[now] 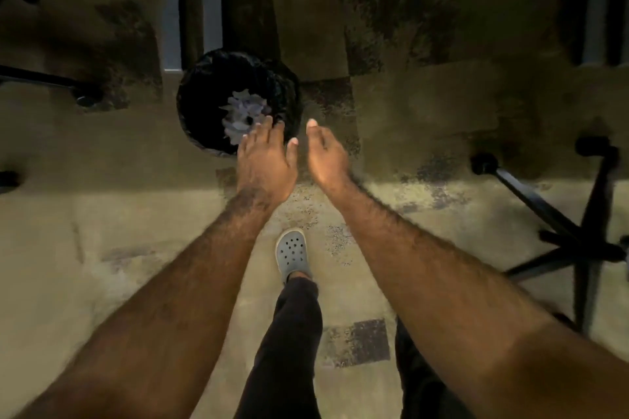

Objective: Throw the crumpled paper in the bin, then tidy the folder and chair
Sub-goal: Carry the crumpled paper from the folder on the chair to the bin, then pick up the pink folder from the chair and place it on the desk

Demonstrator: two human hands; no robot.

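Note:
A round bin (194, 92) lined with a black bag stands on the carpet ahead of me. Crumpled pale paper (243, 112) lies inside it. My left hand (267, 160) hovers at the bin's near right rim, palm down, fingers spread, holding nothing. My right hand (326, 153) is beside it, just right of the bin, open and empty. The black wheeled base of a chair (585, 241) is at the right edge. No folder is in view.
Grey desk legs (170, 10) rise just behind the bin. Another chair's castor and base arm (85, 93) sit at the left. My foot in a grey clog (292, 253) stands on the patterned carpet below my hands.

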